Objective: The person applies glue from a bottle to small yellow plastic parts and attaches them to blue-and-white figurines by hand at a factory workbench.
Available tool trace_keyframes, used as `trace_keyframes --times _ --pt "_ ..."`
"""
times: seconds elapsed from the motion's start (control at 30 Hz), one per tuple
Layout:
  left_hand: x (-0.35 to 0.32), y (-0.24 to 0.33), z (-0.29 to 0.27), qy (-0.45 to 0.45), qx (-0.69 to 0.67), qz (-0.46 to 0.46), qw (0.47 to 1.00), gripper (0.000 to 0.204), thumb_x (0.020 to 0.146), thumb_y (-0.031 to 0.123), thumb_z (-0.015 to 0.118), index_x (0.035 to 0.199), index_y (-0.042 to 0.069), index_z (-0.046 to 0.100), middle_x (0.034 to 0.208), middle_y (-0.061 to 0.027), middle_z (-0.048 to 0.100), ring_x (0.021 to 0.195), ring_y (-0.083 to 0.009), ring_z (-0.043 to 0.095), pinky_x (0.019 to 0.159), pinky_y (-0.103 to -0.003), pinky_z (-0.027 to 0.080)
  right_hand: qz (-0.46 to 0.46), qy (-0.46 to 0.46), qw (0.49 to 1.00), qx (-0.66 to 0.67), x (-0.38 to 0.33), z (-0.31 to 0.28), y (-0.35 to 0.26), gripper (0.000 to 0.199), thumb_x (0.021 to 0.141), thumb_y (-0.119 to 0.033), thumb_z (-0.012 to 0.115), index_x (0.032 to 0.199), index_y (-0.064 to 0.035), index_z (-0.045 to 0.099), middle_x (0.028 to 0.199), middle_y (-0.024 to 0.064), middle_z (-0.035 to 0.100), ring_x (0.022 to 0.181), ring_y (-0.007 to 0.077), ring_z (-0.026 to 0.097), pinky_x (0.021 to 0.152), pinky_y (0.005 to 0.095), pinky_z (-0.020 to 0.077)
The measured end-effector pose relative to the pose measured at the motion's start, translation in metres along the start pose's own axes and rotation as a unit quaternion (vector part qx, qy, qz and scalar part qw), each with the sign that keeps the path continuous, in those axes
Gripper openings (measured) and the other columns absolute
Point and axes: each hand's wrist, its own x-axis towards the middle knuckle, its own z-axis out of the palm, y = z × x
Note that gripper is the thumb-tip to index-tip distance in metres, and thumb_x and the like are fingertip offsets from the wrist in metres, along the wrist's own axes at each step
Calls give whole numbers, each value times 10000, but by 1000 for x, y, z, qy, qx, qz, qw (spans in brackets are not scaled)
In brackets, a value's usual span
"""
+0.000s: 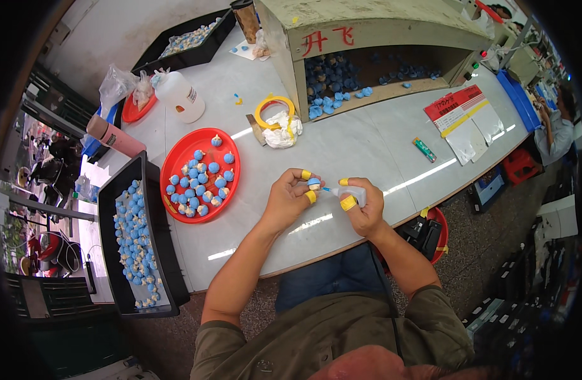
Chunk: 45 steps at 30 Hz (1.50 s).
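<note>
In the head view, the left hand (289,199), its fingertips capped in yellow tape, pinches a small blue-and-white rounded piece (313,183) above the white tabletop (341,149). The right hand (362,206) is wrapped around a small white squeeze bottle (354,193), whose blue tip seems to touch the piece, though it is too small to be sure. Beside the left hand, a round red plastic tray (177,161) holds more such pieces.

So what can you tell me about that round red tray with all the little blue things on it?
The red tray is round, shallow and looks like shiny plastic, with a low raised rim. It lies flat on the white table, left of the person's left hand, which does not touch it. Many little pieces, blue and whitish, sit clustered in its middle and lower part. Its left edge lies close to a long black tray.
</note>
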Motion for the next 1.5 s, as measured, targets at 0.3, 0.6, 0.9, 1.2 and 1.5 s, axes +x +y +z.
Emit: trace_keyframes --times 0.3,0.6,0.9,1.2,1.5 --pt "0 1 0 -3 -41 -24 999 380 817 -67 656 1140 -1 466 1165 -140 555 1134 -247 596 947 -311 496 9 11 1000 14 0 -1 -1 188 846 -64 635 991 40 576 724 96 625 556 131 553 512 261 429" --pt "0 0 1 -4 -15 -4 1000 333 839 -94 606 1127 -21 455 1170 -150 570 1137 -235 593 916 -296 506 5 7 1000 2 -1 -3 -1 184 838 -59 639 981 40 580 710 98 620 548 137 554 506 264 428" --pt "-2 1 2 -5 -3 9 1000 328 838 -99 599 1123 -22 457 1175 -154 573 1128 -230 598 914 -294 501 -4 -2 1000 -8 -2 -5 -3 194 846 -56 624 1005 39 567 860 137 658 661 151 598 601 267 474" --pt "0 0 0 -17 -39 -10 999 363 814 -94 634 1128 -5 476 1174 -153 566 1135 -260 596 944 -325 501 -13 8 1000 2 -2 -3 -1 196 823 -50 643 981 42 573 799 145 652 590 174 590 539 275 454" --pt "0 -1 -1 -18 -35 -11 999 363 812 -88 642 1127 -4 482 1184 -159 558 1131 -257 597 938 -317 504 -31 3 999 -11 0 -2 -3 197 823 -41 642 983 46 565 817 164 653 598 188 596 550 279 466"
